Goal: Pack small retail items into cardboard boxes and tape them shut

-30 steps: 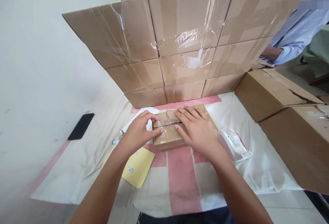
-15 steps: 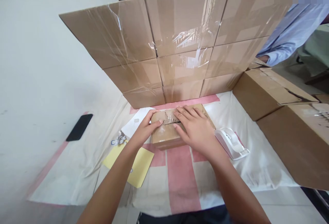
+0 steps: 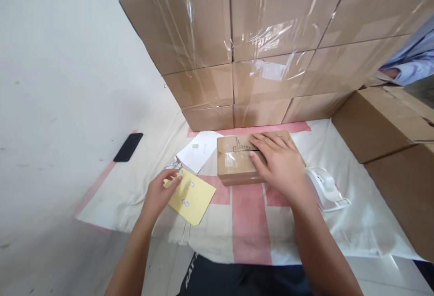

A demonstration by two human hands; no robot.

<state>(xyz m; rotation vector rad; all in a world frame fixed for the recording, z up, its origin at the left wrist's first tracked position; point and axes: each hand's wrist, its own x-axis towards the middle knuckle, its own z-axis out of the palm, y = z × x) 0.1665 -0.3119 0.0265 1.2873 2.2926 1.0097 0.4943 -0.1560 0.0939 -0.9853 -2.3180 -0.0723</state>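
Observation:
A small taped cardboard box [image 3: 233, 164] lies on the cloth-covered table. My right hand [image 3: 278, 160] rests flat on its top, fingers spread. Over the yellow sheet [image 3: 196, 201] hovers my left hand [image 3: 164, 185], its fingers bent and apart, with nothing seen between them. Small pale stickers or pieces lie on that sheet. Just beyond it are a white paper [image 3: 200, 151] and a small crumpled cluster [image 3: 174, 164], too small to make out. The white tape dispenser [image 3: 325, 188] sits right of the box.
A tall wall of taped cartons [image 3: 267, 74] stands behind the box. More cartons [image 3: 379, 124] are at the right, near a person's blue sleeve [image 3: 415, 63]. A black phone [image 3: 128, 147] lies at the left by the white wall.
My left hand has left the box and moved left, over the yellow sheet. My right hand stays on the box. The camera view has shifted, so the scene sits farther right.

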